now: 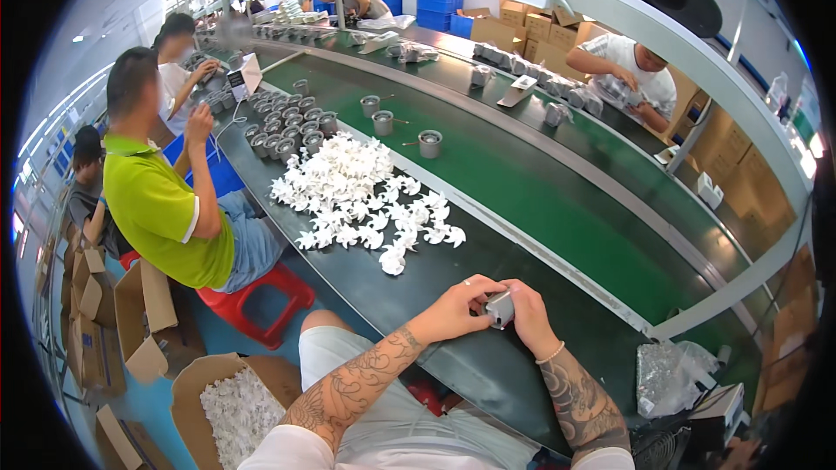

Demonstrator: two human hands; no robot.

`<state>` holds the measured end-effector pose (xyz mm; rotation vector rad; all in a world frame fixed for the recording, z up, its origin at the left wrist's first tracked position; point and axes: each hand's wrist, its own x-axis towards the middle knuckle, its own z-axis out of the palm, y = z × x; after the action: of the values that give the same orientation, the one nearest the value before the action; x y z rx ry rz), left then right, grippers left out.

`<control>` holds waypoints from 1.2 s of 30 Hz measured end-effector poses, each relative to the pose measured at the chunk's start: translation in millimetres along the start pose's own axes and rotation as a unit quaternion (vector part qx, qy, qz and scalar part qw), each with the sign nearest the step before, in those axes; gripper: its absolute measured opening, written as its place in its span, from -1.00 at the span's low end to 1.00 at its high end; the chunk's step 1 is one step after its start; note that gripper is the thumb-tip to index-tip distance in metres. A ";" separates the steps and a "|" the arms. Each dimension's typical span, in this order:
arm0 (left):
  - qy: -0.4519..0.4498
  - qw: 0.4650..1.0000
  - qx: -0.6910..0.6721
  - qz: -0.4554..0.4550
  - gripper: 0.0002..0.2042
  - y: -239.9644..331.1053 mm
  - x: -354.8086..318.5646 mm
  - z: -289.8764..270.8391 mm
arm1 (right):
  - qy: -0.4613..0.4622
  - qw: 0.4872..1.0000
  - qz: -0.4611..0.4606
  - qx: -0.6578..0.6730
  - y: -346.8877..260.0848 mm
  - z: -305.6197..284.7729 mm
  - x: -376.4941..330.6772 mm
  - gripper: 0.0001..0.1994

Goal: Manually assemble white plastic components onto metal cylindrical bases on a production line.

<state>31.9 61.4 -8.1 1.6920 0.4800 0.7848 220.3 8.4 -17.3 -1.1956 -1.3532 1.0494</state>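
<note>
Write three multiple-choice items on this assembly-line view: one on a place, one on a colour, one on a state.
1. Where does the heap of white plastic fan wheels lie?
A. On the dark workbench
B. On the green conveyor belt
C. On the overhead shelf

2. What colour is the plastic stool under the seated person in the lime shirt?
A. Blue
B. Red
C. Black

3. What are the left hand and right hand doing?
A. Resting flat and empty
B. Reaching into the cardboard box
C. Together gripping a small grey metal cylinder

Answers: 1 A, the heap sits on the dark surface beside the belt. 2 B, the seat shows red. 3 C, both hands' fingers close round the cylinder.
</note>
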 end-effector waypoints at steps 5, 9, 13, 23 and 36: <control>-0.021 0.999 -0.035 -0.016 -0.59 -12.2 4.3 0.4 | 0.023 0.999 0.036 0.012 -1.9 -3.2 -2.0 -0.62; 0.012 0.997 -0.069 -0.027 -0.54 -16.6 -1.8 -6.4 | -0.007 1.000 -0.003 0.000 -1.8 6.4 3.5 -0.64; -0.014 0.999 -0.005 -0.041 -0.49 5.9 3.7 -3.1 | -0.007 0.999 0.021 0.050 -0.6 4.4 4.8 -0.65; 0.006 1.000 -0.004 -0.024 -0.49 -17.1 -0.4 -5.4 | -0.009 0.995 0.052 0.082 -5.7 3.4 2.0 -0.63; 0.009 1.000 -0.015 -0.018 -0.55 -0.8 3.0 -1.2 | -0.009 0.997 0.047 0.062 -8.2 3.0 2.2 -0.65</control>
<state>33.2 64.4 -8.0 1.6461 0.5082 0.7783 216.3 9.5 -9.3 -1.1675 -1.2366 1.1961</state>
